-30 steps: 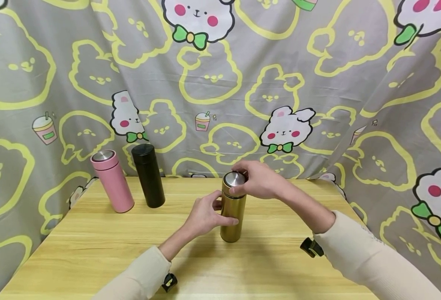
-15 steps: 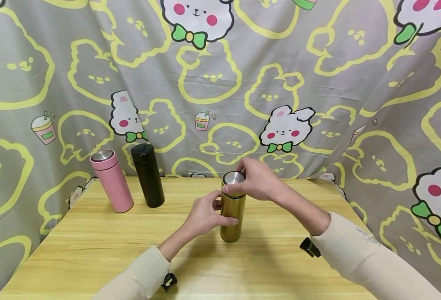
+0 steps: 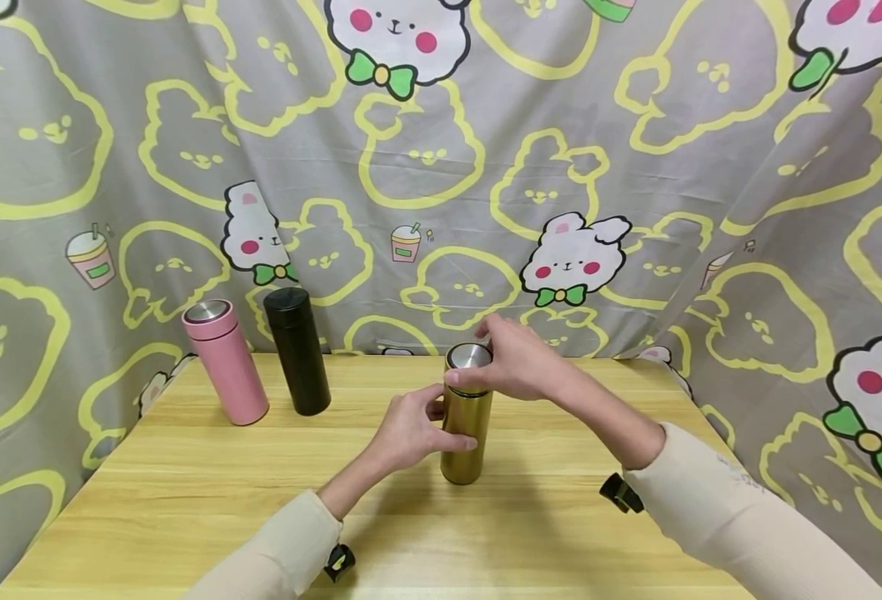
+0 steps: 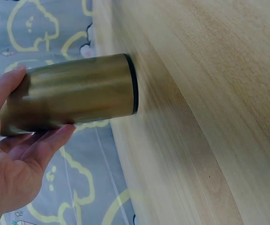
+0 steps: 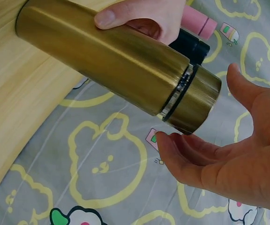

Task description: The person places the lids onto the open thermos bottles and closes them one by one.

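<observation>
A gold thermos flask (image 3: 462, 463) stands upright on the wooden table. My left hand (image 3: 409, 433) grips its body, with the thumb across the near side and the other fingers behind. In the left wrist view, the flask's dark base (image 4: 133, 84) meets the tabletop. My right hand (image 3: 519, 362) is around the gold lid (image 5: 201, 101), which has a brushed silver top. In the right wrist view, the right thumb (image 5: 243, 86) stands apart from the lid, and the curved fingers lie close along its other side. A dark and silver ring shows between lid and body.
A pink thermos flask (image 3: 233, 375) and a black one (image 3: 298, 362) stand upright at the table's back left. A grey patterned curtain (image 3: 426, 225) hangs behind the table (image 3: 208, 508) and along both sides.
My right hand has shifted slightly, its thumb moving left across the near side of the lid. My left hand and the flask have stayed in place.
</observation>
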Demonstrator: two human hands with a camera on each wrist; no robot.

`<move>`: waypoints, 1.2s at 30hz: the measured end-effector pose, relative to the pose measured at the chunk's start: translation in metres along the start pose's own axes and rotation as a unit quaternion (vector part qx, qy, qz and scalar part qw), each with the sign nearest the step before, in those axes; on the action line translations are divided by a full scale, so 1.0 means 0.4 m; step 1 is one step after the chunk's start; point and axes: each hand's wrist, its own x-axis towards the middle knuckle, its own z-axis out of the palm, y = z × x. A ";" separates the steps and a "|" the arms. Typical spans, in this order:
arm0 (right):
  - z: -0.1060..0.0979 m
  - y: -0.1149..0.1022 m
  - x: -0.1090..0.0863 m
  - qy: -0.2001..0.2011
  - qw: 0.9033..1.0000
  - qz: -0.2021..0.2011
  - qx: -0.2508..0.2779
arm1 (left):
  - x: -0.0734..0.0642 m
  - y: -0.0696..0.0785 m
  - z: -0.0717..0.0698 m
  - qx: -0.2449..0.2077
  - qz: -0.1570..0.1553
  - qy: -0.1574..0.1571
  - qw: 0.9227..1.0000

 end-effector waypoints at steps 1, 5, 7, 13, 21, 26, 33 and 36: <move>-0.004 0.000 -0.001 -0.007 1.000 0.004 0.004 | 0.000 0.000 0.001 -0.002 0.000 -0.001 1.000; -0.019 0.001 -0.003 -0.036 0.999 0.000 0.031 | 0.001 0.000 0.003 -0.002 -0.005 0.000 1.000; -0.024 0.001 -0.004 -0.049 0.998 -0.013 0.045 | 0.002 0.001 0.003 -0.001 -0.006 0.000 1.000; -0.024 0.004 -0.003 -0.064 0.996 -0.037 0.057 | 0.004 -0.002 0.002 -0.003 -0.008 -0.001 1.000; -0.017 0.004 -0.003 -0.037 0.998 -0.019 0.047 | 0.005 -0.003 0.001 -0.009 -0.014 -0.004 1.000; -0.009 0.007 -0.002 -0.009 0.999 -0.023 0.038 | 0.004 -0.003 0.001 -0.014 -0.018 -0.005 1.000; 0.003 0.010 0.003 0.016 1.000 -0.019 0.006 | 0.005 -0.004 0.001 -0.012 -0.012 -0.003 1.000; -0.001 0.007 0.000 0.007 1.000 -0.020 -0.006 | 0.005 -0.004 0.001 -0.011 -0.011 -0.004 1.000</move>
